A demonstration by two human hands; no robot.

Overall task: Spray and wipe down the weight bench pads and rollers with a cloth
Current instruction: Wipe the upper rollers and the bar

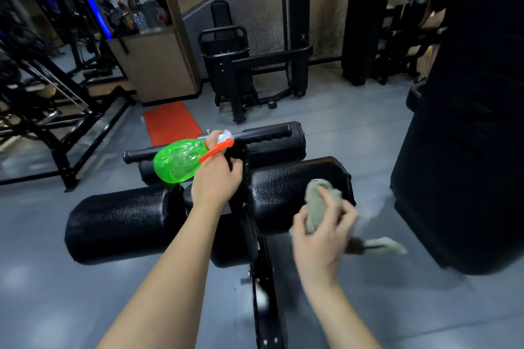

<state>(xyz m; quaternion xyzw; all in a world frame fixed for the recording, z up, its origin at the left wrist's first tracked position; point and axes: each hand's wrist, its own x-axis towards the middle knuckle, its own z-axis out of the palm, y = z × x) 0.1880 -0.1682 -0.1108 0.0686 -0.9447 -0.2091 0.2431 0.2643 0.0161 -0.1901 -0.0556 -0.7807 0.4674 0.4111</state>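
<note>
My left hand [217, 178] grips a green spray bottle [178, 161] by its neck, a finger on the orange trigger, the bottle tipped sideways with its body pointing left above the rollers. My right hand [323, 232] holds a grey-green cloth [319, 207] and presses it on the near face of the right black roller [286, 187]. A tail of the cloth hangs out to the right, blurred. The left black roller [119, 224] lies bare below the bottle. A smaller upper roller [275, 147] and black handle bar sit behind.
The bench's black frame post [266, 292] runs down between my arms. A large black padded column [465, 150] stands close on the right. Another black machine [249, 65] and an orange mat [170, 122] lie ahead, with a rack frame [56, 110] at left. Grey floor surrounds the bench.
</note>
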